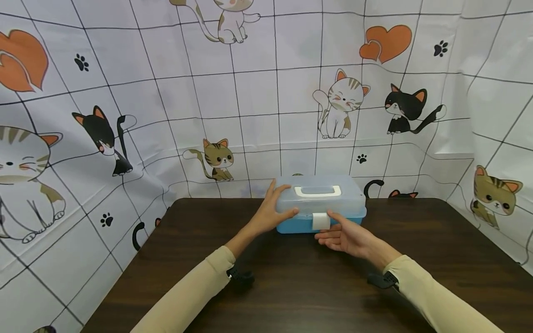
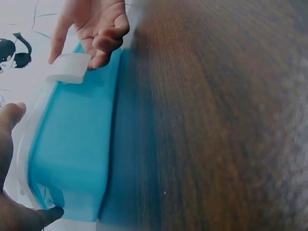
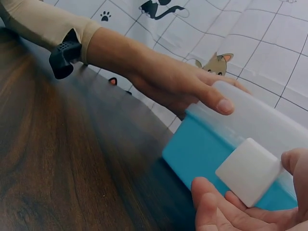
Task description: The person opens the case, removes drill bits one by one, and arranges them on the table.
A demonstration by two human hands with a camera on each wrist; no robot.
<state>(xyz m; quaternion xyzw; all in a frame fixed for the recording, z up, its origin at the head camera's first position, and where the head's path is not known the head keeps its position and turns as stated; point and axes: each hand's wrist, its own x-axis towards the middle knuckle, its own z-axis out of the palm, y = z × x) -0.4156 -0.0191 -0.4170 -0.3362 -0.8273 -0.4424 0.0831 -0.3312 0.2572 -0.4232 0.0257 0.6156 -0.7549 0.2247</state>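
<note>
A storage box (image 1: 293, 226) with a light-blue base and a translucent lid (image 1: 350, 189) stands closed on the table. The lid has a white handle (image 1: 318, 194), lying flat. My left hand (image 1: 268, 210) holds the box's left end, its thumb (image 3: 216, 101) along the lid's front and its fingers spread over the top and side. At the front, the white latch (image 1: 321, 221) is between the thumb and fingers of my right hand (image 1: 350, 237). In the right wrist view, the right thumb is at one edge of the latch (image 3: 250, 172) and fingertips are beneath it.
The dark wooden table (image 1: 291, 286) stretches in front of the box and to both sides. Behind it hangs a white gridded sheet (image 1: 258, 97) with cartoon cats. Dark straps with small devices circle both wrists over cream sleeves (image 1: 191, 286).
</note>
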